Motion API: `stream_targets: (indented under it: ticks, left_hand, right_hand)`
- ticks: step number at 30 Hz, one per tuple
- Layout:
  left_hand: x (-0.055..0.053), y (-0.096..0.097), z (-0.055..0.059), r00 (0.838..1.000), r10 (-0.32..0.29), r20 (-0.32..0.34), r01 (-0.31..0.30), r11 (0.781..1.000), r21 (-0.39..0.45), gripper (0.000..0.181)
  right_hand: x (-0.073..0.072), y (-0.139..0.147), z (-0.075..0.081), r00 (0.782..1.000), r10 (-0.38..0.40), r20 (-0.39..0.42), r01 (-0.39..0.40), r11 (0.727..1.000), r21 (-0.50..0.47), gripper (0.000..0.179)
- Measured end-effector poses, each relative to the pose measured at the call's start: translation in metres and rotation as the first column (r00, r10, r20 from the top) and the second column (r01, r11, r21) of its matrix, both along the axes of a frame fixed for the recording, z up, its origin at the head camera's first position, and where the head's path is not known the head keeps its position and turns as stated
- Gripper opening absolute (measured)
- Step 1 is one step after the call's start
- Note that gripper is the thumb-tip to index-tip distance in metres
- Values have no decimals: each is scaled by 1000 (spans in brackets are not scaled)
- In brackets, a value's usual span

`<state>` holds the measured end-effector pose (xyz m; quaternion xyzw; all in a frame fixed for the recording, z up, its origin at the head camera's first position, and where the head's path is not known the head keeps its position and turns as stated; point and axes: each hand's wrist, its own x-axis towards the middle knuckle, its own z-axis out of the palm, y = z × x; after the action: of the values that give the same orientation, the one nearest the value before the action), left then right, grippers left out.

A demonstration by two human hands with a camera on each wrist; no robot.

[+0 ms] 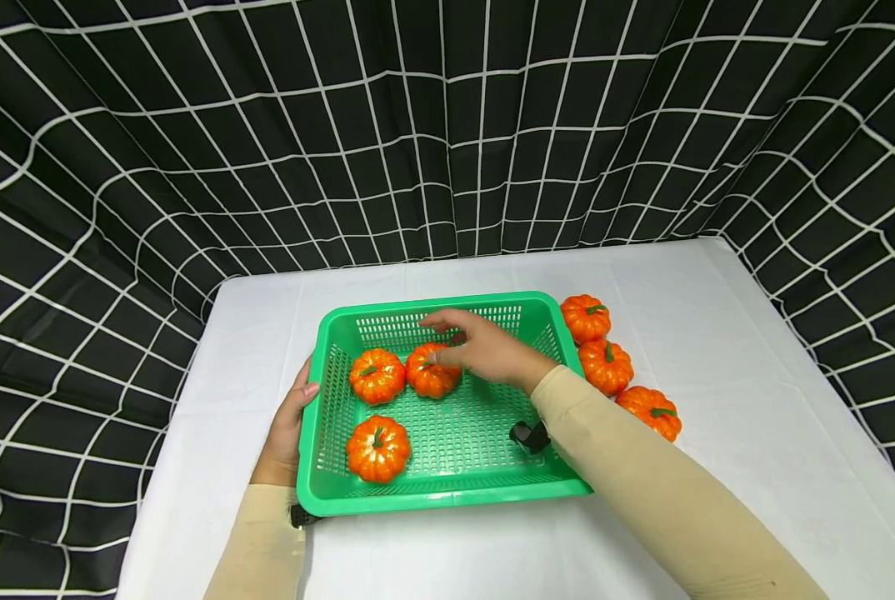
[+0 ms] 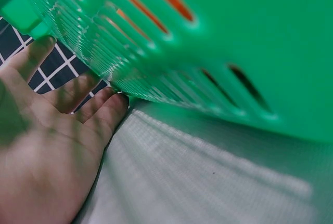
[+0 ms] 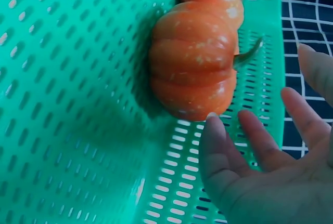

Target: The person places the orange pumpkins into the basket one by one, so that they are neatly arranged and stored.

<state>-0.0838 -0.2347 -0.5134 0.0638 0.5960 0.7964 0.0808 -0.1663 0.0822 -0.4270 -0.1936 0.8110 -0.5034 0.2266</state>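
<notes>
A green plastic basket (image 1: 447,498) with slotted walls stands on the table. Inside it are three orange pumpkins: one at back left (image 1: 377,377), one beside it (image 1: 432,372), and one at front left (image 1: 377,449). My left hand (image 1: 292,421) holds the basket's left side, thumb at the rim and fingers against the outer wall, as the left wrist view (image 2: 57,125) shows. Over the basket, my right hand (image 1: 477,346) spreads its fingers beside the second pumpkin. In the right wrist view a fingertip (image 3: 212,122) is at that pumpkin's (image 3: 195,63) edge; whether it touches, I cannot tell.
To the basket's right, three more pumpkins lie in a slanting row: a back one (image 1: 586,318), a middle one (image 1: 606,367) and a front one (image 1: 650,412), partly behind my right sleeve. White cloth (image 1: 725,350) covers the table; a black gridded curtain (image 1: 447,125) surrounds it.
</notes>
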Motion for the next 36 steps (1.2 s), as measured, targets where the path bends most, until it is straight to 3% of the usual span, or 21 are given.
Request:
stream_targets:
  ticks: [11,26,36]
  left_hand:
    - [2,1,5,1000,-14,-15,14,1000,8,75]
    - [-1,-1,0,999,-15,-33,15,1000,16,75]
    - [-6,-1,-2,1000,28,-1,-28,1000,-5,81]
  right_hand:
    - [-2,3,3,999,-32,-1,31,995,-97,52]
    - [-1,10,10,998,-57,0,56,984,-166,45]
    - [-3,15,10,996,-89,5,87,961,-262,42]
